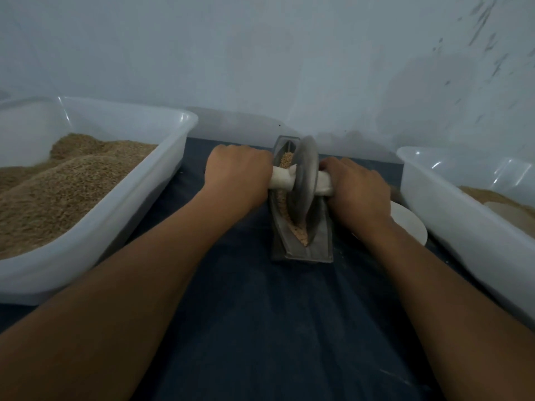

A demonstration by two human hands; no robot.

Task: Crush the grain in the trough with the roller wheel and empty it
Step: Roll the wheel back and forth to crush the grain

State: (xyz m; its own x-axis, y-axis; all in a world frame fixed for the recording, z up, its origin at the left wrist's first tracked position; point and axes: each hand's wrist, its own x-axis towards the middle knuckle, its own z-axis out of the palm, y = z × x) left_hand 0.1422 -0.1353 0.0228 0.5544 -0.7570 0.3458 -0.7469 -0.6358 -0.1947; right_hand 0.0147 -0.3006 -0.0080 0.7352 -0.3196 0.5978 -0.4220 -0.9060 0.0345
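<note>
A dark blue tabletop (260, 328) holds a grey trough (304, 244) with grain (285, 160). The roller wheel (304, 180) stands inside it. The left hand (238, 175) and right hand (357, 186) each grip its white handle (282, 178) tight.

Dull grey matt metal trough (301, 244) and roller wheel (304, 175), its handle (282, 178) pale smooth wood; glossy translucent white plastic tubs left (121, 204) and right (451, 215); dark matt cloth (260, 314) beneath; grain (285, 160) rough, granular
</note>
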